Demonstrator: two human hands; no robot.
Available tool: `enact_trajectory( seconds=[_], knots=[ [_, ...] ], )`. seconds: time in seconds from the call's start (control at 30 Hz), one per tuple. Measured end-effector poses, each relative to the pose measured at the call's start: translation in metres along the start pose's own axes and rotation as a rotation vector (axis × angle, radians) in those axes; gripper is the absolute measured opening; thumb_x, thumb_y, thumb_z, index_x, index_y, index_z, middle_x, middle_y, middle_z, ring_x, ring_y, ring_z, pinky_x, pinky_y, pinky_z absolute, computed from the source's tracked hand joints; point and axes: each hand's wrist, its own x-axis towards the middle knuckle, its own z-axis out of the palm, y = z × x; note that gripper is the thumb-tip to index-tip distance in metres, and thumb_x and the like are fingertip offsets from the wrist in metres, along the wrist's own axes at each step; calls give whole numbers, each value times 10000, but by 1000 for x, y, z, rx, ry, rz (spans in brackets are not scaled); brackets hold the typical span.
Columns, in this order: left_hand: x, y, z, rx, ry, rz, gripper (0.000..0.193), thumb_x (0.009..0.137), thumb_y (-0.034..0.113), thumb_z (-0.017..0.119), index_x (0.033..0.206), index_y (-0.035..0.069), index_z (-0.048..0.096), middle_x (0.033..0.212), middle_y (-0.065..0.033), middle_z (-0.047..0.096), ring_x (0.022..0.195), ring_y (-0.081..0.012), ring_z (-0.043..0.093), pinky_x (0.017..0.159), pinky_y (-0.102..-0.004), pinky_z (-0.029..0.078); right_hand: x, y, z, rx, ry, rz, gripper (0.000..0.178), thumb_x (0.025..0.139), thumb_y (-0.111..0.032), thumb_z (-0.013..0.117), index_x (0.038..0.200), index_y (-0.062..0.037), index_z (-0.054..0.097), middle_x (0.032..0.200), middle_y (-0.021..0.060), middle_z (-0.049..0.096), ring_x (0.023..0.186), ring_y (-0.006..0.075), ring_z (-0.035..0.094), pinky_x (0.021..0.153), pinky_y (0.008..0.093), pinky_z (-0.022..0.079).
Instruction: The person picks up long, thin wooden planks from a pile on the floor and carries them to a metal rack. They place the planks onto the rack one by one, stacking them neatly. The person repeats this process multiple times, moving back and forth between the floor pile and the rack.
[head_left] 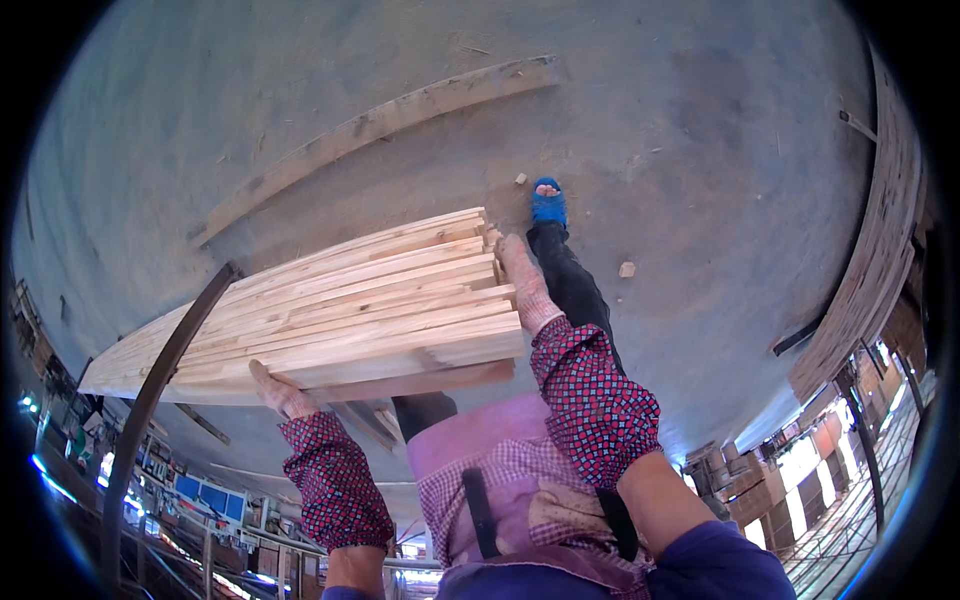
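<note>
From here, the stack of pale boards (360,325) is lying across the centre-left of the frame. The right hand (519,268) is resting against its staggered ends, the left hand (281,389) against its near side, presumably bracing it; I cannot tell if either is gripping. A dark bar (155,390) is crossing at left, possibly restraining it.

Right hand (520,272) stretched farther forward, right forearm (662,498) slanting in from behind it and to its right; left hand (282,392) closer in, well left of the right hand, left forearm (355,570) behind it; both hands angled leftward.
</note>
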Motion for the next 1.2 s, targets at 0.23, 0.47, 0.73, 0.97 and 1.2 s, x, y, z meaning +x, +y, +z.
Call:
enact_trajectory(
  seconds=[0.23,0.47,0.73,0.97,1.2],
  knots=[
    [11,-9,-8,-115,-57,-46,721,830,470,626,1342,8,414,1283,-134,513,1118,-279,510,976,-385,410,-2,9,5,-78,46,8,746,887,-627,438,1315,-17,478,1241,141,544,1107,213,517,955,314,390],
    [10,-5,-12,-16,1,-156,710,844,556,534,1355,76,417,1329,-111,493,1158,-288,487,988,-413,398,7,25,2,-167,143,34,760,894,-619,414,1322,6,464,1277,173,524,1165,243,488,994,322,352],
    [-3,2,-9,-54,-125,-196,737,834,585,516,1356,74,416,1339,-114,482,1162,-292,481,977,-415,395,-18,22,-5,-574,231,-449,598,950,-455,433,1298,30,475,1302,192,509,1202,248,477,993,322,359],
    [8,0,-16,38,-28,-179,758,832,624,466,1360,83,423,1342,-120,473,1176,-296,470,989,-427,372,-85,14,-1,-905,129,-607,365,859,-221,589,1146,4,575,1024,172,594,932,268,583,849,359,453],
    [4,4,-38,64,-133,-23,683,886,552,437,1364,67,385,1366,-123,442,1175,-295,470,1003,-440,370,-100,19,-3,-544,59,-235,264,880,-174,559,1080,-5,597,932,141,584,897,228,577,808,334,450]
  ],
)
